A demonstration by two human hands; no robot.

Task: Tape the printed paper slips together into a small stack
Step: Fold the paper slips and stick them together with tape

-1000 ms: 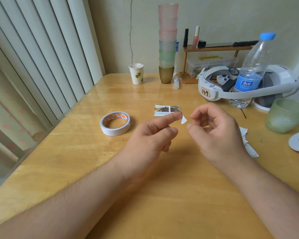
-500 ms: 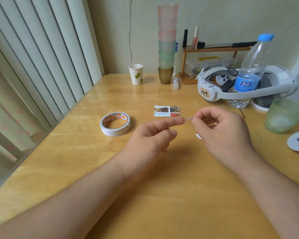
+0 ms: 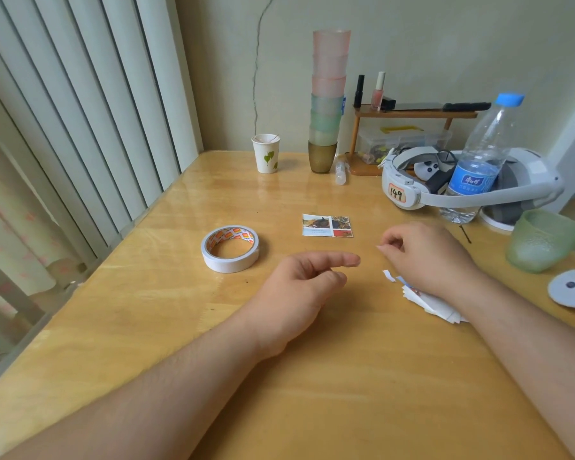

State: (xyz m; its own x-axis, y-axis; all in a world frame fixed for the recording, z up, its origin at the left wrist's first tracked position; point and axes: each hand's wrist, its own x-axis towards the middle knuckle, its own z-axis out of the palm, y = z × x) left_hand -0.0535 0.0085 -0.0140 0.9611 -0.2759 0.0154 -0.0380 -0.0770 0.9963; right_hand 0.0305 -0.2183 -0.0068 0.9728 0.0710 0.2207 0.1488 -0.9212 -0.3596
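Printed paper slips (image 3: 327,225): one taped pair lies flat on the table (image 3: 312,376), just past both my hands, and a loose pile (image 3: 429,302) sits under my right wrist. My left hand (image 3: 299,287) is empty, forefinger out. My right hand (image 3: 425,257) pinches something tiny and pale, probably a tape backing, can't really tell. Looks like I'm between joins, so next I'd need a fresh slip, then the double-sided tape roll (image 3: 230,249) off to the left.

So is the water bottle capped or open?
Capped: the blue cap sits on the upright water bottle.
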